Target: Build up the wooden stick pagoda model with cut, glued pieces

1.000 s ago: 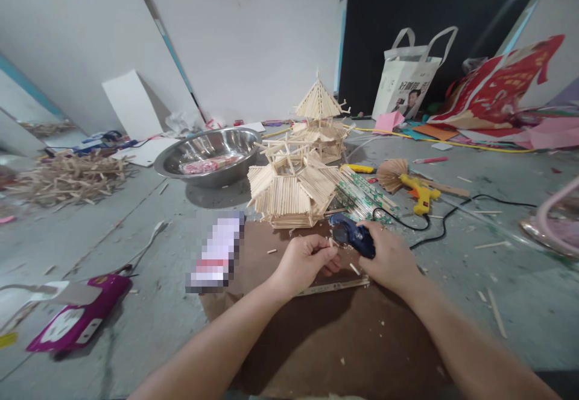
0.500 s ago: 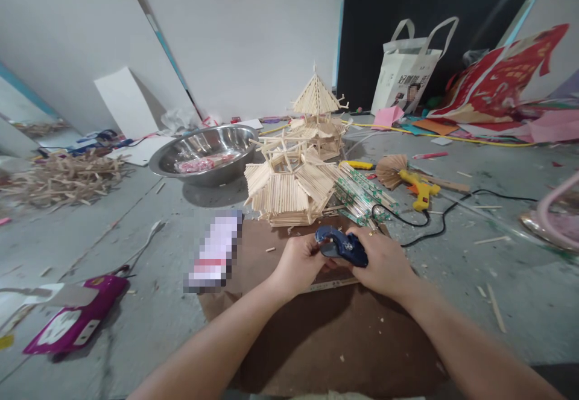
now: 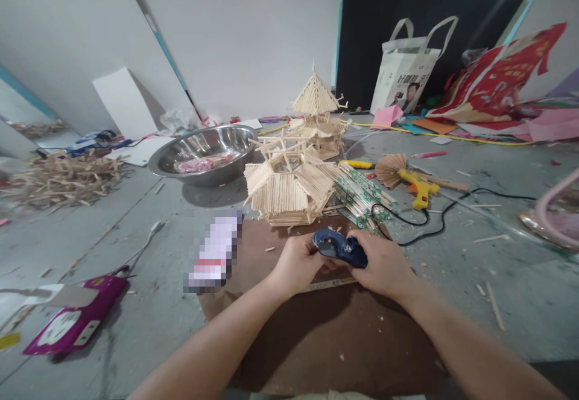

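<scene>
My right hand is closed around a dark blue hand cutter, held level just above the brown board. The cutter's handles are pressed nearly together, and its working end is not clearly visible. At the cutter's left end, my left hand is closed in a pinch; what its fingers hold is hidden behind the tool and the knuckles. Just beyond both hands stands a wooden-stick pavilion model with a slatted roof and an unfinished-looking open top.
Behind it rises a pointed stick tower. Wrapped sticks and a yellow glue gun with a black cord lie to the right. Leftward are a phone, a steel basin, a magenta power strip and a wood-strip pile.
The cutter's handles have closed towards each other, and its left end has dipped slightly. Both hands stay in almost the same place.
</scene>
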`<state>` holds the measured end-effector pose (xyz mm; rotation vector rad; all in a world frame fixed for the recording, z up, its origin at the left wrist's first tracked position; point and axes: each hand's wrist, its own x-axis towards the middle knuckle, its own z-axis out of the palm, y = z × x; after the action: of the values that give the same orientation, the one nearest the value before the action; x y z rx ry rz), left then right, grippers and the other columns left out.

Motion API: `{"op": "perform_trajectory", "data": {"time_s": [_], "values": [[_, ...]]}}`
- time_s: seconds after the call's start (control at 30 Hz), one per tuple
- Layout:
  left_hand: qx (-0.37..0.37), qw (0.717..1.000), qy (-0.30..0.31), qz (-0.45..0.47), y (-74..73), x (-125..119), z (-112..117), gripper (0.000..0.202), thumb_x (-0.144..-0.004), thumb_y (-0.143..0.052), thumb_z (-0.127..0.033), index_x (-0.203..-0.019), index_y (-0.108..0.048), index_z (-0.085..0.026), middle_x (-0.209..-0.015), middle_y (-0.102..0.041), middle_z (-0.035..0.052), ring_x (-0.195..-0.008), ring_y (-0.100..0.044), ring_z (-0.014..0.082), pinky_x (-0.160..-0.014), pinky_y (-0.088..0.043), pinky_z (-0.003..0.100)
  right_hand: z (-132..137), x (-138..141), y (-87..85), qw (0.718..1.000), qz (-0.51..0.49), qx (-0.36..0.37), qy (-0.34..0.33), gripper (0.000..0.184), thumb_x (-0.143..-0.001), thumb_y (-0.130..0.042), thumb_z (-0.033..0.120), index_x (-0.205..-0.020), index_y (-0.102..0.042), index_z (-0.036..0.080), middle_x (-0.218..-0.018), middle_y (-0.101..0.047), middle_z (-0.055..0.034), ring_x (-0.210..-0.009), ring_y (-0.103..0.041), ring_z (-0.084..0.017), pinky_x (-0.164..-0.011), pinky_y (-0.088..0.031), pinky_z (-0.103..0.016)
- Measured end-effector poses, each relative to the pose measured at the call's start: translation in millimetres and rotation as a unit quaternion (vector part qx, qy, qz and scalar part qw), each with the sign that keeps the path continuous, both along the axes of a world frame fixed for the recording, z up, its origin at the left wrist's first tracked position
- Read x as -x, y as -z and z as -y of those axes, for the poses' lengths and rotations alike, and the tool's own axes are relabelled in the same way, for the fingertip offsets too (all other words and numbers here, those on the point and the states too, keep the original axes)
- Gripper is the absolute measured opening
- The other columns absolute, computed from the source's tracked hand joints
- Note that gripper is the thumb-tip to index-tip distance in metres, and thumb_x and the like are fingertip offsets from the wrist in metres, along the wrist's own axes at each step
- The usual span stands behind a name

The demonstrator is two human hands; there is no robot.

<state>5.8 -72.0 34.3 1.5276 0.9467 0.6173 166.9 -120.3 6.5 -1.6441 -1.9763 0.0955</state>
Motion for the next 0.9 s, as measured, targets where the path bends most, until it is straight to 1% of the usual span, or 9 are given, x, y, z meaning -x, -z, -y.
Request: {"op": "perform_trajectory", "data": {"time_s": [0.2, 0.33, 0.47, 0.53, 0.63, 0.73, 0.8, 0.83, 0.9], "values": [[0.006, 1.0, 0.009, 0.01, 0.6, 1.0, 0.6, 0.016, -0.062, -0.045, -0.004, -0.062, -0.057, -0.015, -0.051, -0.06, -0.0045, -0.049, -0.057, 0.0091, -0.047, -0.048, 0.018, 1.7, -1.2, 1.5, 1.0, -0.002, 0.018, 0.004, 0.024, -0.062, -0.051, 0.023, -0.086, -0.052, 0.019, -0.083, -0.064, -0.0055, -0.074, -0.059, -0.021, -0.064, -0.042, -0.03], [0.019, 1.0, 0.01, 0.014, 0.0, 1.0, 1.3, 0.015, -0.063, -0.045, -0.004, -0.061, -0.056, -0.015, -0.051, -0.06, -0.0042, -0.049, -0.057, 0.009, -0.047, -0.047, 0.018, 2.6, -1.5, 1.6, 1.0, -0.001, 0.018, 0.012, 0.021, -0.063, -0.051, 0.025, -0.084, -0.052, 0.02, -0.08, -0.064, -0.0055, -0.073, -0.06, -0.021, -0.063, -0.041, -0.029], [0.024, 1.0, 0.01, 0.017, -1.4, 1.2, 1.1, 0.015, -0.063, -0.046, -0.003, -0.059, -0.056, -0.014, -0.051, -0.059, -0.0044, -0.049, -0.057, 0.0086, -0.047, -0.046, 0.017, 2.1, -0.4, 1.9, 0.999, -0.005, 0.025, 0.019, 0.019, -0.064, -0.051, 0.027, -0.082, -0.053, 0.019, -0.074, -0.064, -0.0046, -0.069, -0.06, -0.02, -0.061, -0.041, -0.028], [0.033, 0.999, 0.01, 0.022, -1.9, 1.6, 0.5, 0.012, -0.064, -0.049, -0.007, -0.059, -0.056, -0.014, -0.051, -0.059, -0.0039, -0.05, -0.057, 0.0091, -0.047, -0.046, 0.018, 2.1, 0.5, 1.8, 0.999, -0.012, 0.031, 0.021, 0.017, -0.065, -0.051, 0.027, -0.08, -0.053, 0.019, -0.071, -0.063, -0.0038, -0.067, -0.059, -0.02, -0.06, -0.04, -0.027], [0.063, 0.997, 0.01, 0.037, -1.4, 2.6, -0.7, 0.007, -0.067, -0.055, -0.018, -0.061, -0.055, -0.014, -0.054, -0.06, -0.0022, -0.05, -0.058, 0.0101, -0.047, -0.046, 0.019, 1.5, 0.3, 0.9, 0.999, -0.034, 0.033, 0.021, 0.018, -0.065, -0.05, 0.027, -0.081, -0.053, 0.019, -0.07, -0.063, -0.0033, -0.067, -0.059, -0.019, -0.06, -0.041, -0.027], [0.093, 0.994, 0.005, 0.052, 0.9, 3.5, -1.8, 0.017, -0.066, -0.06, -0.029, -0.064, -0.054, -0.013, -0.056, -0.062, 0.0, -0.05, -0.059, 0.0107, -0.046, -0.046, 0.019, -1.0, -3.7, -0.6, 0.997, -0.046, 0.016, 0.059, 0.026, -0.064, -0.05, 0.028, -0.088, -0.053, 0.018, -0.074, -0.063, -0.0046, -0.068, -0.058, -0.02, -0.061, -0.041, -0.028], [0.107, 0.992, -0.001, 0.06, 2.4, 3.7, -2.3, 0.021, -0.065, -0.062, -0.032, -0.066, -0.053, -0.013, -0.056, -0.062, 0.0008, -0.05, -0.06, 0.0109, -0.046, -0.046, 0.019, -3.3, -7.3, -1.2, 0.996, -0.031, 0.002, 0.087, 0.032, -0.063, -0.05, 0.027, -0.094, -0.051, 0.017, -0.08, -0.063, -0.0067, -0.072, -0.058, -0.021, -0.061, -0.041, -0.03], [0.113, 0.992, -0.004, 0.064, 2.7, 3.6, -2.4, 0.022, -0.064, -0.062, -0.033, -0.066, -0.053, -0.013, -0.056, -0.062, 0.001, -0.05, -0.06, 0.0109, -0.046, -0.046, 0.019, -4.3, -8.8, -1.3, 0.996, -0.02, 0.002, 0.09, 0.035, -0.063, -0.05, 0.027, -0.096, -0.05, 0.017, -0.083, -0.062, -0.0075, -0.074, -0.058, -0.022, -0.062, -0.041, -0.031], [0.119, 0.991, -0.009, 0.067, 2.4, 3.2, -2.4, 0.022, -0.064, -0.063, -0.033, -0.066, -0.053, -0.013, -0.057, -0.062, 0.0012, -0.05, -0.06, 0.0107, -0.046, -0.046, 0.019, -5.6, -10.1, -1.2, 0.997, -0.005, 0.014, 0.07, 0.037, -0.062, -0.05, 0.026, -0.098, -0.049, 0.018, -0.088, -0.062, -0.0077, -0.078, -0.057, -0.023, -0.065, -0.041, -0.032]]}}
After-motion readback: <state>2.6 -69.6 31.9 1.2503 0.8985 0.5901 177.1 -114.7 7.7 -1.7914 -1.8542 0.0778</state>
